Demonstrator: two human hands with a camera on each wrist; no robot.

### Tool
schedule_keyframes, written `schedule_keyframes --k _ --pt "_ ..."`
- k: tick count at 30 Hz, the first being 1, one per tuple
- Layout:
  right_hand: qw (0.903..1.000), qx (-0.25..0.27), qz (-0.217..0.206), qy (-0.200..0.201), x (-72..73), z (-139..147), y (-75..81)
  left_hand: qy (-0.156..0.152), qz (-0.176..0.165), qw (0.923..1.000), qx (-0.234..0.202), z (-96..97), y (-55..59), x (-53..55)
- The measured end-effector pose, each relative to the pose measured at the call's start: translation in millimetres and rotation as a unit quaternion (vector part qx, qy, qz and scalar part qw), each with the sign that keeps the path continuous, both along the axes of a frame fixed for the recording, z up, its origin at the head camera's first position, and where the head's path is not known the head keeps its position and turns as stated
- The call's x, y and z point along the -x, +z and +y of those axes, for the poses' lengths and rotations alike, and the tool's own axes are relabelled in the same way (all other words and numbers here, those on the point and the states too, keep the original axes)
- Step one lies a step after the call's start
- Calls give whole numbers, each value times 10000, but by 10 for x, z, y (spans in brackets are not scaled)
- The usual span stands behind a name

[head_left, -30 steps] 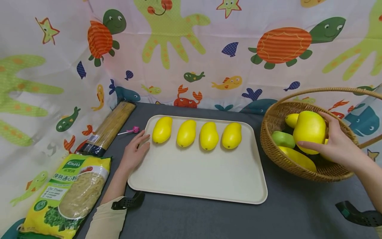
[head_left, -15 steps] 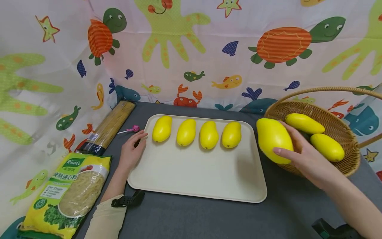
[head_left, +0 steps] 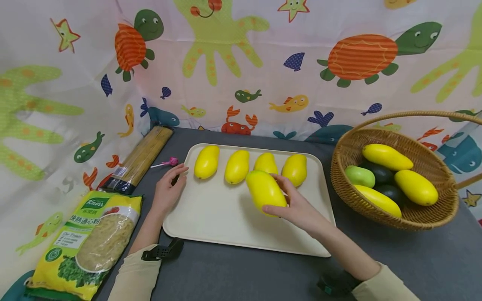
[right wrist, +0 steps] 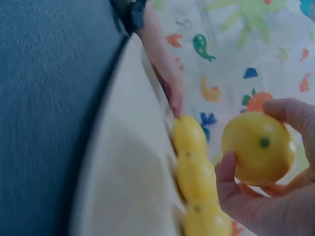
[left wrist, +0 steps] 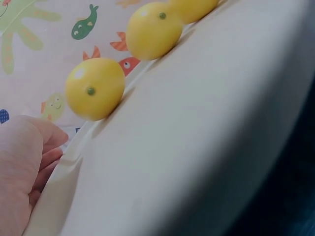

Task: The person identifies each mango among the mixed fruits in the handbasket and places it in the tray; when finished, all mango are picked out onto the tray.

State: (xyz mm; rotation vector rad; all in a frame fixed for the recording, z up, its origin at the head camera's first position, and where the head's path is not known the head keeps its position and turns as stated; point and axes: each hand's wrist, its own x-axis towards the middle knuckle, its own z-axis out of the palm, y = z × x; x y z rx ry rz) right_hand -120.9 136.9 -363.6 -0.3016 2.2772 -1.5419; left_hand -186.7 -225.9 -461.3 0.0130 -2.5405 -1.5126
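Note:
My right hand [head_left: 299,209] holds a yellow mango [head_left: 263,190] above the middle of the cream tray [head_left: 211,213], thumb on the near side and fingers on the far side. In the right wrist view, the held mango [right wrist: 258,152] shows its small green end spot. Along the tray's back edge lie several more yellow mangoes in a row, from the leftmost mango [head_left: 206,162] to the rightmost mango [head_left: 295,169]. The held one partly hides the third. At the tray's left rim, my left hand [head_left: 169,188] rests with loosely bent fingers, holding nothing.
At right stands a handled wicker basket [head_left: 437,215] with yellow mangoes [head_left: 416,187], a green fruit [head_left: 359,176] and dark green fruits [head_left: 389,194]. To the left lie a Knorr pasta bag [head_left: 83,244], a spaghetti pack [head_left: 141,156] and a pink lollipop [head_left: 173,161].
My right hand has lifted the mango out of the basket and carried it left, over the tray. My left hand has stayed at the tray's left rim.

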Motion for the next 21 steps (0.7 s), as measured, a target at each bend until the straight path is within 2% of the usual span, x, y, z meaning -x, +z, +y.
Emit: schedule_keyframes --k 4,7,12,15,21 --pt "9948 -481 877 184 35 -304 -185 -11 -72 9999 -78 3 2 0" --pt "9831 -794 1613 340 39 -527 -258 7 -76 9999 -134 4 4 -4" --pt "9637 -1139 2340 600 28 -847 -301 16 -81 9998 -179 3 7 -3" --pt "9365 -1585 3026 793 27 -994 -323 26 -106 9997 -199 0 6 2" --pt "8597 -2431 4354 1110 49 -1226 -400 50 -52 9996 -263 -8 6 7"
